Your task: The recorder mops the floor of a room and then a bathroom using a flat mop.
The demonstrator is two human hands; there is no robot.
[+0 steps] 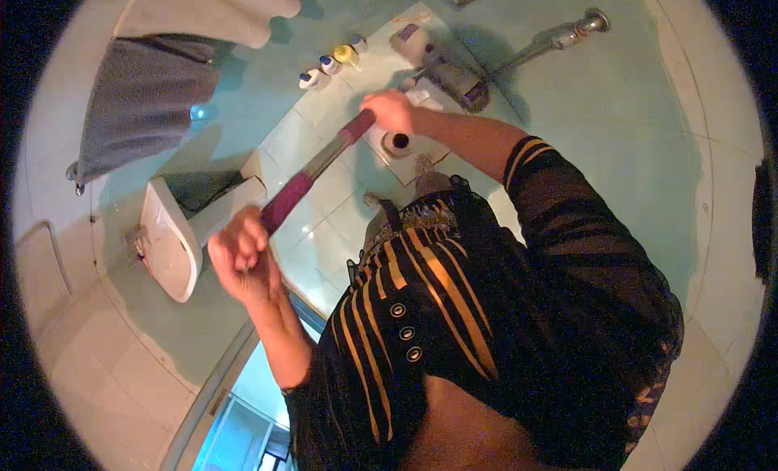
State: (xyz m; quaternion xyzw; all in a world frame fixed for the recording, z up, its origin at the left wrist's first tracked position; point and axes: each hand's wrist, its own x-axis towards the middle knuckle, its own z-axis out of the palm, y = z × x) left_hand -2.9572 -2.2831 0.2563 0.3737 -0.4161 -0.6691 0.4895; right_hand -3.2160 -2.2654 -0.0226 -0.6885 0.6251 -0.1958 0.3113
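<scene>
A pole [325,157] with maroon grip sleeves and a bare metal middle part slants across the view in front of my body. My left hand [240,249], slightly blurred, has its fingers curled at the pole's lower left end. Around the upper right end my right hand [389,109] is closed. Anything the pole carries beyond my right hand is hidden or cannot be told. Under my right wrist, a round dark drain opening [400,141] shows in the floor.
A white washbasin [173,246] juts from the left wall, below a hanging grey towel [146,100]. Several bottles [328,64] line the wall's foot. A toilet brush holder or similar dark container [453,76] stands beyond my right hand. A metal wall fitting [589,24] is upper right; a doorway [243,398] lower left.
</scene>
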